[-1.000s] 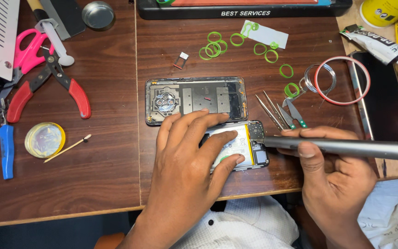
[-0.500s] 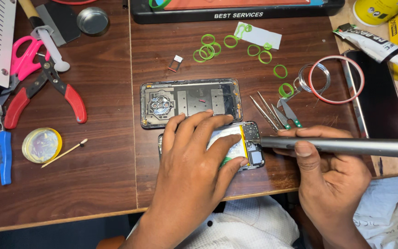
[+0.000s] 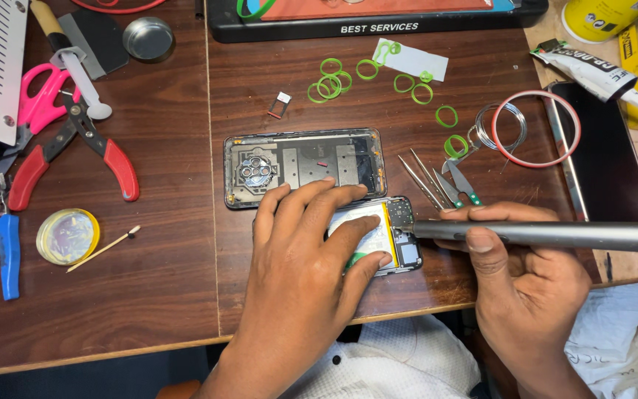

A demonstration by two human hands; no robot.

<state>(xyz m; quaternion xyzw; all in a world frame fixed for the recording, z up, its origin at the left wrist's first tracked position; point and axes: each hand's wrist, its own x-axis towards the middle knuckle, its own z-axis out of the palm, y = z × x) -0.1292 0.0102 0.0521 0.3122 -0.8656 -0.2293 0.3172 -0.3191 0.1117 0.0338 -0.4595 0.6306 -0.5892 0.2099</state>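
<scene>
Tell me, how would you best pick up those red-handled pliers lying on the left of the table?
Grip the red-handled pliers by the two red handles, probably from above, closing them together. They lie flat with the handles splayed toward the near edge, bare wood around the right one. The metal head sits crowded beside the pink scissors, so that end is harder to reach.

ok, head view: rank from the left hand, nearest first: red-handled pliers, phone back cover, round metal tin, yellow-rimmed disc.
1. Phone back cover, just beyond the left hand, fingertips at its edge.
2. Yellow-rimmed disc, to the left.
3. Red-handled pliers, upper left.
4. Round metal tin, far top left.
</scene>
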